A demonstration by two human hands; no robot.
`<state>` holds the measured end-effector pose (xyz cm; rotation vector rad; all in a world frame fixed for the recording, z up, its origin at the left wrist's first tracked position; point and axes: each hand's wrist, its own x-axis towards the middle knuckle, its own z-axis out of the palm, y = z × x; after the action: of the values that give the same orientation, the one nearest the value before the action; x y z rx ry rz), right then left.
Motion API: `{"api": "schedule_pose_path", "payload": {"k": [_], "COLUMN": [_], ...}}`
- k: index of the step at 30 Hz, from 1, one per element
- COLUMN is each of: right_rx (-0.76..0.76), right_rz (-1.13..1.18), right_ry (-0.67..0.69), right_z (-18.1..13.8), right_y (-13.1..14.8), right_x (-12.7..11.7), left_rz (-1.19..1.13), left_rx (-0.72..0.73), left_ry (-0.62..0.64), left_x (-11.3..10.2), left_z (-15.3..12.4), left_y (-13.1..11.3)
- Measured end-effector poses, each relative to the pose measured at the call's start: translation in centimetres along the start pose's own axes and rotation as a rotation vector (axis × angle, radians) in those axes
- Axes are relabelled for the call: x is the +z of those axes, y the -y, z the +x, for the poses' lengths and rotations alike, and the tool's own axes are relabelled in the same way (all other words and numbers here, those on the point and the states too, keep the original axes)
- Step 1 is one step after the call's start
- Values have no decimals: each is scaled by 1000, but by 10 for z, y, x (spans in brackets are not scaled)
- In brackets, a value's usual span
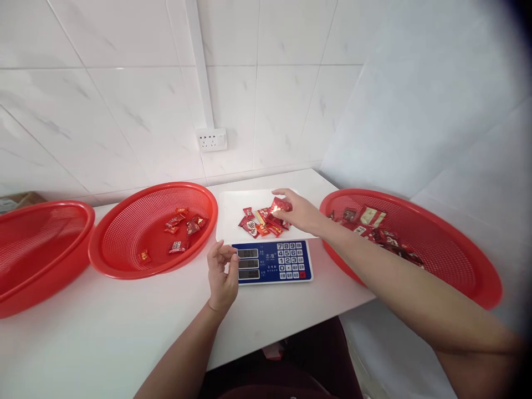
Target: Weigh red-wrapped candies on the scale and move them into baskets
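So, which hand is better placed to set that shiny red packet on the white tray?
Probably the right hand: it holds the shiny red packet over the white tray; the left hand is beside the display.

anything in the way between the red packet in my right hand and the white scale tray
Only the pile of wrapped sweets on the white tray, which the red packet in the right hand seems to be held over. The left hand is at the scale panel's left end, out of the way.
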<state>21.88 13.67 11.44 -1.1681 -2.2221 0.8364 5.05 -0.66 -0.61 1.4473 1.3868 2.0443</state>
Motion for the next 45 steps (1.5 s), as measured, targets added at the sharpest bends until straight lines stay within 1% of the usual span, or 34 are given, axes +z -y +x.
{"api": "schedule_pose_path", "payload": {"k": [2,4,7,9,10,13,15,17,20,22,26,30,33,36,40,43,45], "right_rx": [-17,-20,-30,-63,-81,-80,-38,55,219,294,320,348,381,396,342,275,278], "right_rz": [4,-10,-7,81,141,278,382,485,624,687,730,724,705,693,659,541,407], "right_ry": [4,-13,-101,-147,-162,-270,-288,-301,-310,-283,-227,-259,-351,-492,-683,-865,-974], "right_z": [10,16,8,-12,-27,-75,-104,-126,-145,-153,-165,-169,-168,-165,-162,-161,-161], "right_y": [1,5,14,22,26,28,19,3,-24,-36,-43,-39,-37,-35,-39,-47,-54], "right_x": [6,6,-2,-11,-15,-25,-25,-22,-14,-12,-15,-19,-23,-30,-42,-48,-51], "left_rz": [0,5,10,-1,-12,-49,-66,-74,-73,-72,-69,-65,-54,-58,-49,-27,-12], "left_rx": [-7,-13,-20,-11,0,54,84,98,94,84,77,73,58,52,37,21,17], "left_ry": [14,19,6,-4,-5,-1,-6,-14,-16,-13,-10,-8,-15,-8,10,23,30], "left_x": [0,-1,0,0,1,2,2,3,2,2,3,3,3,3,3,3,3], "left_z": [0,1,2,1,1,0,0,0,2,2,1,1,1,1,1,1,0], "left_y": [0,0,-1,-4,-6,-11,-14,-15,-15,-16,-14,-12,-10,-10,-11,-12,-11]}}
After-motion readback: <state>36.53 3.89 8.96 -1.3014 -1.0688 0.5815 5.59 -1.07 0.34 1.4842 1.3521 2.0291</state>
